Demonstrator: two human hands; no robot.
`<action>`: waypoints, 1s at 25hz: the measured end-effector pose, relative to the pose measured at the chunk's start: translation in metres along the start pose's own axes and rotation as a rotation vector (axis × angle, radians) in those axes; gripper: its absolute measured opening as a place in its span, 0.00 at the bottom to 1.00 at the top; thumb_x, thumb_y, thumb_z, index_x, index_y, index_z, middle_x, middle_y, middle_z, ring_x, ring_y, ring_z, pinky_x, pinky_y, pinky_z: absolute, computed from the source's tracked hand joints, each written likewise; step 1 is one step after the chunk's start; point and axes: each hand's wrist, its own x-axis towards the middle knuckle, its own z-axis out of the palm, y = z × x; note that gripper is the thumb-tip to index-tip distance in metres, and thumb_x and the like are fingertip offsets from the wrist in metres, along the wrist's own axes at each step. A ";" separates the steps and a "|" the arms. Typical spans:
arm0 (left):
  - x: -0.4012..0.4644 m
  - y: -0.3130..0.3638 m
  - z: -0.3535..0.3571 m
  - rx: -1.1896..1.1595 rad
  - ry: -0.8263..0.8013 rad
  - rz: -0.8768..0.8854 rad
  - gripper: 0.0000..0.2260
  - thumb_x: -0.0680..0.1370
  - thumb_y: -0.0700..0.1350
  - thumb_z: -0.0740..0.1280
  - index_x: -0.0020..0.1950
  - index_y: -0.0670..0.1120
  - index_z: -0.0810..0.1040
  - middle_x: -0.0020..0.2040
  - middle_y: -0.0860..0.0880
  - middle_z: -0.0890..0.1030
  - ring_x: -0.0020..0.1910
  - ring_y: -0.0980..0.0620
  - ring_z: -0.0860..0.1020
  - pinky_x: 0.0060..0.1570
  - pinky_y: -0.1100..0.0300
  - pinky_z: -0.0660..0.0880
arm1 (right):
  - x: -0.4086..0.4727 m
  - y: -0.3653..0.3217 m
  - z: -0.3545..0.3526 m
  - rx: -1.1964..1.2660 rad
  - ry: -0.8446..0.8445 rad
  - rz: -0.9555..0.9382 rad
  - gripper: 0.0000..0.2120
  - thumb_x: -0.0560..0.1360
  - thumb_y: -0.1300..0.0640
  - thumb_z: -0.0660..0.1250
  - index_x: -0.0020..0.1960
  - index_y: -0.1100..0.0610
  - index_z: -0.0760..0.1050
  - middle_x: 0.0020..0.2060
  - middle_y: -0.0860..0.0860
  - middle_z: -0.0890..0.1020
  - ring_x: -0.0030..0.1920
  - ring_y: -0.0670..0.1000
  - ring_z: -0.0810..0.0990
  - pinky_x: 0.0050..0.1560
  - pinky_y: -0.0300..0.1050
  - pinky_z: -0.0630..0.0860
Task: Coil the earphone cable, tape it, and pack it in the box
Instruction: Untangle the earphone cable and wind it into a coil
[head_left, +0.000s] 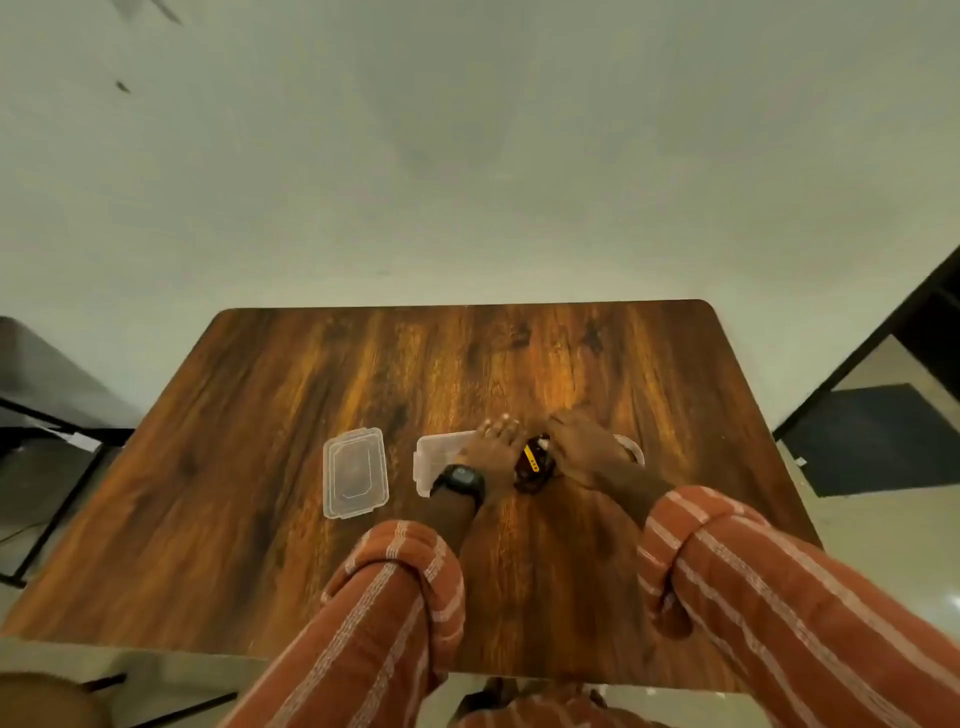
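Sleeves, striped and rolled back, come in over the table's near edge. Past them, the left hand, with a dark watch at the wrist, lies flat with fingers spread on a clear box, near the middle of the table. The right hand is just beside it, curled down over a small dark bundle with a yellow patch, which sits between the two hands. This bundle is probably the coiled earphone cable with tape on it, though it is too small and blurred to be sure. Whether the right hand's grip is closed on the bundle or only resting over it cannot be told; the left hand presses and holds nothing. A pale ring edge, perhaps the tape roll, shows beyond the right hand. To the left, apart from the box, lies a clear lid, flat on the table.

The cable should be very light, thin and springy, so a coil will want to open unless it is pinched across all its loops at once, best right at the taped spot. The earbuds and plug are the fragile ends and should not be pulled. The box is light, slick plastic and would slide easily, so steadying it with the flat hand seems sensible.
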 end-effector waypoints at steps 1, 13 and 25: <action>-0.004 0.001 0.007 0.017 -0.063 -0.006 0.28 0.81 0.44 0.60 0.79 0.45 0.54 0.81 0.42 0.53 0.79 0.42 0.51 0.77 0.45 0.53 | -0.003 0.001 0.009 0.017 -0.048 0.060 0.14 0.80 0.58 0.61 0.64 0.60 0.75 0.63 0.57 0.77 0.63 0.59 0.75 0.62 0.54 0.73; -0.005 -0.024 0.035 0.108 0.035 -0.091 0.17 0.78 0.48 0.60 0.62 0.42 0.77 0.66 0.40 0.76 0.66 0.37 0.69 0.71 0.40 0.61 | 0.055 0.007 0.048 0.219 0.061 0.697 0.12 0.76 0.62 0.65 0.57 0.67 0.79 0.55 0.65 0.83 0.57 0.65 0.82 0.53 0.55 0.79; 0.047 -0.038 -0.053 -0.743 0.114 -0.367 0.19 0.77 0.39 0.62 0.68 0.45 0.73 0.61 0.42 0.79 0.56 0.43 0.79 0.51 0.53 0.78 | 0.079 0.032 -0.014 0.578 0.112 0.718 0.17 0.75 0.48 0.71 0.50 0.64 0.78 0.48 0.58 0.82 0.48 0.58 0.82 0.44 0.51 0.78</action>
